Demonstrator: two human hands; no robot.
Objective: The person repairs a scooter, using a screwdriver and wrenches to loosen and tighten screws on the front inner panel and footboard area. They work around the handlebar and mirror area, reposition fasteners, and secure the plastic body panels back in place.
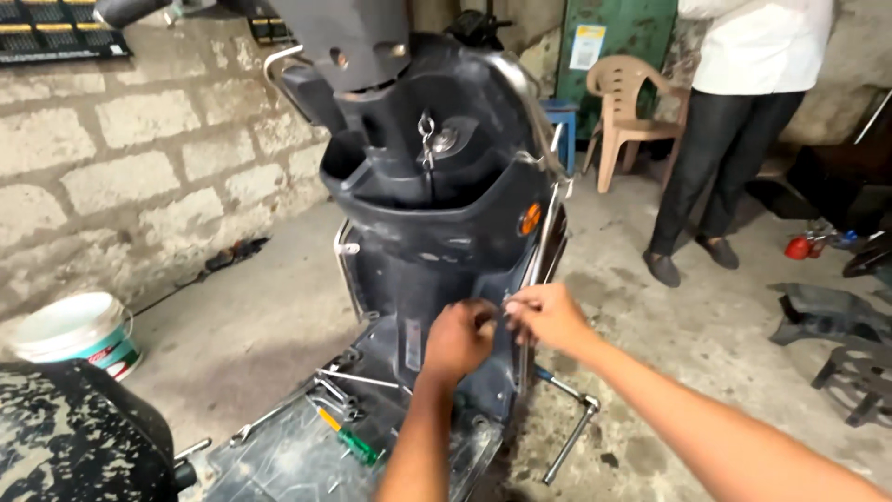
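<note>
A dark grey scooter front panel stands upright before me, with a key and chain hanging at its ignition. My left hand and my right hand meet at the lower right edge of the inner leg shield, fingers pinched on something small that I cannot make out. An orange reflector sits on the panel's right side. On the scooter's footboard below lie several spanners and a green-handled screwdriver.
A person in a white shirt and dark trousers stands at the right. A beige plastic chair and blue stool stand behind. A white bucket sits left by a stone wall. Black plastic panels and an L-shaped wrench lie on the floor.
</note>
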